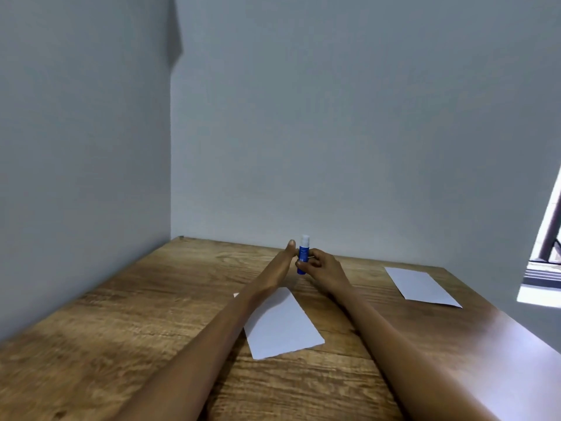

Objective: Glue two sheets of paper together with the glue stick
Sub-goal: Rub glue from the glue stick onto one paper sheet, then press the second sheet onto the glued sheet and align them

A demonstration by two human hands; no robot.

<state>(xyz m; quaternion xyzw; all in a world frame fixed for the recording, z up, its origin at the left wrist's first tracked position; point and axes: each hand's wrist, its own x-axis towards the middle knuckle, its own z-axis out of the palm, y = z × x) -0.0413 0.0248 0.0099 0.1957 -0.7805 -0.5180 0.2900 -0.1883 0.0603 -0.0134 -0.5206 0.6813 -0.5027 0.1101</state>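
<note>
A blue glue stick [302, 253] with a white cap stands upright near the far edge of the wooden table [121, 329]. My right hand [321, 267] grips its lower body with the fingers curled around it. My left hand [280, 265] reaches in from the left, fingers extended, its fingertips beside the stick's upper part; whether they touch it is unclear. One white sheet of paper [282, 326] lies in the middle of the table, partly under my left forearm. A second white sheet [420, 287] lies at the far right.
Grey walls close the table in at the left and the back. A window frame [546, 253] shows at the right edge. The table's right edge runs diagonally towards the lower right.
</note>
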